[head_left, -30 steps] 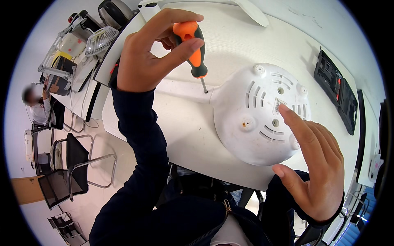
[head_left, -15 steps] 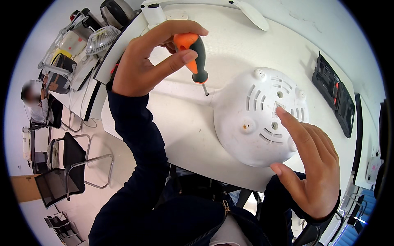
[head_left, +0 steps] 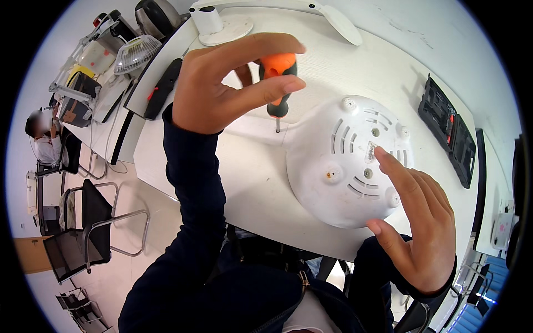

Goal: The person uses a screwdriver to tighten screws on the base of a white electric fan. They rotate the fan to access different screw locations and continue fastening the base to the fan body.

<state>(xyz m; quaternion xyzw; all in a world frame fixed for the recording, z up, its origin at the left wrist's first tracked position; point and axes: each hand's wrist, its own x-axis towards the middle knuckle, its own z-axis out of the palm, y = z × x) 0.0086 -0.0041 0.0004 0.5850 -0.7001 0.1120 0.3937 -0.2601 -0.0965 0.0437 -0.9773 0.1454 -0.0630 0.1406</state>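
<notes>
A round white plastic appliance base point(head_left: 341, 166) lies upside down on the white table point(head_left: 261, 183), showing vent slots, screw holes and small feet. My right hand point(head_left: 416, 222) rests its fingertips on the base's near right side, fingers spread. My left hand point(head_left: 227, 83) holds an orange and black screwdriver point(head_left: 277, 83) upright by the handle. Its metal tip hangs just left of the base, close above the table.
A black tool tray point(head_left: 449, 133) lies at the table's right edge. A white desk lamp base point(head_left: 219, 25) stands at the far edge, a black remote-like bar point(head_left: 161, 89) at the left edge. Chairs point(head_left: 94, 222), a small fan point(head_left: 136, 53) and a seated person point(head_left: 41, 139) are on the left.
My left hand has shifted to the right with the screwdriver, turning it more upright. My right hand and the base have barely moved.
</notes>
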